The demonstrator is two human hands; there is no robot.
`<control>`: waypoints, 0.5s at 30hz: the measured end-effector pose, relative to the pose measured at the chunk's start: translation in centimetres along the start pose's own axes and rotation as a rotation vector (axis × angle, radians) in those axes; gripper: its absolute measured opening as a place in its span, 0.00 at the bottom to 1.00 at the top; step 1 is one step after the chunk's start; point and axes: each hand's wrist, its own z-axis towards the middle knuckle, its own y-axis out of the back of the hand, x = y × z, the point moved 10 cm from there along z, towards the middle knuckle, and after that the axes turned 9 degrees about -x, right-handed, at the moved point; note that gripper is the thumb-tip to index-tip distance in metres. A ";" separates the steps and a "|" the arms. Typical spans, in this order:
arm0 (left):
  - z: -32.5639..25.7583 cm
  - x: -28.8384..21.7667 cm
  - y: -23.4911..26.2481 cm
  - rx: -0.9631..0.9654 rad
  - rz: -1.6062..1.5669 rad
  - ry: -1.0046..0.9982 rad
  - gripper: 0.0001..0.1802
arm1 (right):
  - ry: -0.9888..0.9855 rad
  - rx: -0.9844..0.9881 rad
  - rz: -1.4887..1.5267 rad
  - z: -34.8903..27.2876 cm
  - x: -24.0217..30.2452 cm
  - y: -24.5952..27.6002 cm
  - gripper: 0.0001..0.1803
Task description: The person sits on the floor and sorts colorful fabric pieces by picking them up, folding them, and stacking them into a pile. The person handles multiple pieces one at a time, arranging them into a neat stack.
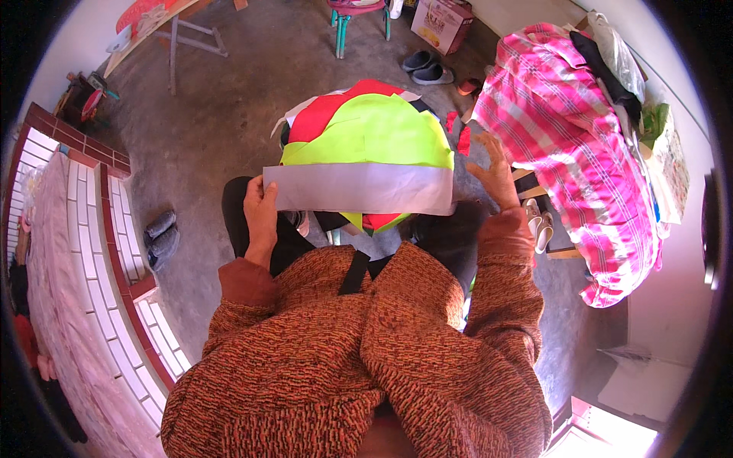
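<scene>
I seem to be laying out a grey strip.
My left grip pinches its left end, across the lime-green cloth's near side; my right grip, fingers apart, hangs beyond its right end, which likely needs steadying.

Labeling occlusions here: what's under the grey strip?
Yellow-green cloth and red cloth show past the far and near edges of the grey strip; what lies directly beneath it is covered.
</scene>
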 end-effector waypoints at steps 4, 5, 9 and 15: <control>-1.7 -5.4 -1.2 -0.046 0.484 -0.385 0.22 | -0.008 -0.198 -0.033 -2.8 1.8 -1.6 0.27; -2.3 -6.9 -2.2 -0.031 0.528 -0.498 0.23 | -0.046 -0.181 0.031 -3.6 2.9 -2.3 0.28; -4.3 -8.4 -6.8 0.092 0.616 -0.751 0.28 | -0.091 -0.059 0.068 -5.5 5.8 -6.5 0.38; -4.9 -4.1 -10.3 0.212 0.626 -0.710 0.35 | -0.023 -0.030 -0.162 -5.7 5.8 -9.5 0.38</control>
